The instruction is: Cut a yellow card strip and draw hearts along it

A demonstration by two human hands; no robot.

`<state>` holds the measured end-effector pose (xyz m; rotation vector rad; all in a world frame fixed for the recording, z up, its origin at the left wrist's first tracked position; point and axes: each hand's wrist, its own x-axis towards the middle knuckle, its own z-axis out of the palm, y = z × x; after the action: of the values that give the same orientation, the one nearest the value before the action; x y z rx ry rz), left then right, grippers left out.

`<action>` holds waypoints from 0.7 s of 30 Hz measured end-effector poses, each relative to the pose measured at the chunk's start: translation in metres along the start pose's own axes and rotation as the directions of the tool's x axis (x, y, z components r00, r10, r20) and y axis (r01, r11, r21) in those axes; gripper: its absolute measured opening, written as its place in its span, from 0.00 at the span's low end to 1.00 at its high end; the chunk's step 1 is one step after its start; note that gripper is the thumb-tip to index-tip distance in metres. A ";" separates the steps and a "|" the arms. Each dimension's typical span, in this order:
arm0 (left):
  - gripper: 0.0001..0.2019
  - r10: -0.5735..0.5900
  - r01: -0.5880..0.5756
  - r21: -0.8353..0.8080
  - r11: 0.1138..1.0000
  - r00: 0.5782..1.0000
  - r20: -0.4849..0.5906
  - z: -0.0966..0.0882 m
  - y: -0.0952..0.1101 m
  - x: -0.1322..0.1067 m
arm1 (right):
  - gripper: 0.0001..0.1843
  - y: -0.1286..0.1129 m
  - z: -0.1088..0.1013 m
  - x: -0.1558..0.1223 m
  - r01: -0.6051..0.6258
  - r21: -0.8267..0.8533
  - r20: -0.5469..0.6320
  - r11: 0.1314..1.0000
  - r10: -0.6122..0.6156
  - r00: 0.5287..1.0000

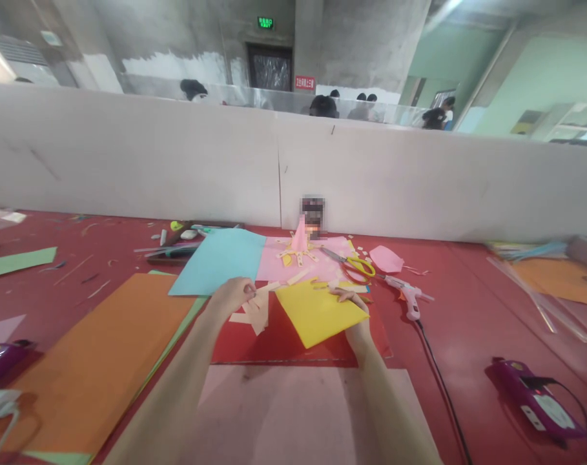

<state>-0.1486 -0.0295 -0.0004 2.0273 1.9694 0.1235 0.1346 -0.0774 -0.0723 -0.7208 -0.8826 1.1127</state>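
Yellow and square-cornered, a sheet (pixel 317 315) tilts above the bench (pixel 467 278), its right side clamped in the right hand (pixel 355 299). The left hand (pixel 232 294) curls beside peach paper (pixel 260 313); whether its fingers pinch anything, I cannot tell. Beyond stand 1 pink cone (pixel 299 240) and, lying nearby, 1 pair of scissors (pixel 344 259).

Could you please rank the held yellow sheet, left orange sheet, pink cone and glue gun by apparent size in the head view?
1. Left orange sheet
2. Held yellow sheet
3. Glue gun
4. Pink cone
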 end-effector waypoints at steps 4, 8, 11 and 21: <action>0.15 -0.055 0.057 0.031 0.998 0.997 -0.047 0.004 -0.001 0.003 | 0.07 -0.002 0.001 -0.001 -0.019 -0.002 0.006 1.000 0.019 1.000; 0.15 -0.029 0.030 0.041 0.999 1.000 -0.010 0.009 -0.001 0.012 | 0.08 -0.002 0.002 0.000 -0.002 -0.010 -0.007 1.000 0.002 1.000; 0.15 -0.019 0.018 0.038 0.999 1.000 0.022 0.012 -0.003 0.018 | 0.07 -0.001 0.002 0.001 0.003 0.016 -0.003 1.000 -0.003 1.000; 0.15 0.045 -0.047 -0.036 0.998 0.997 -0.060 0.014 -0.009 0.016 | 0.06 0.003 0.000 0.002 0.000 0.044 0.022 0.999 -0.001 1.000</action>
<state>-0.1528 -0.0160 -0.0183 2.0682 1.9412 0.2320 0.1340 -0.0747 -0.0744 -0.6728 -0.8741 1.1380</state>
